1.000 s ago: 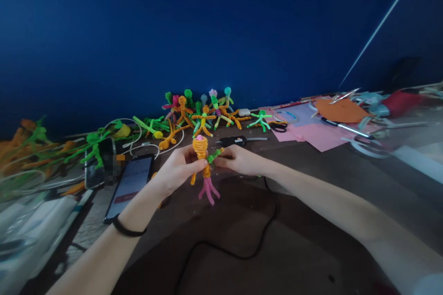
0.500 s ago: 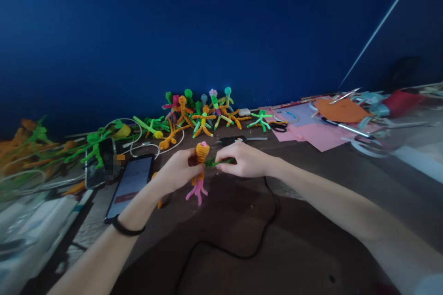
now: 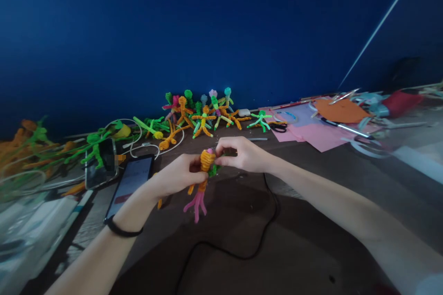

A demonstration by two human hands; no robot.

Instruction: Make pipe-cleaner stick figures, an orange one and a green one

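Note:
My left hand [image 3: 185, 173] is closed around a pipe-cleaner figure [image 3: 207, 160] with a wound orange head and body. Pink strands [image 3: 196, 205] hang spread out at its lower end, and a bit of pink shows at its top. Green pipe cleaner [image 3: 212, 170] sticks out at the figure's right side. Just right of the head, my right hand [image 3: 237, 153] is pinched on the green pipe cleaner, most of which the fingers hide. The figure is held above the dark table [image 3: 221, 226], tilted slightly.
Several finished pipe-cleaner figures [image 3: 204, 120] stand along the blue wall [image 3: 214, 32]. Left of my hands lie a phone [image 3: 129, 184], white cables and loose pipe cleaners. Pink paper [image 3: 321, 133] and an orange sheet [image 3: 341, 110] lie at the right. A black cord [image 3: 242, 256] crosses the front.
The figure has moved slightly right and down and tilted, its pink strands lower. My right hand has come nearer to its head, and the green piece has shifted with it.

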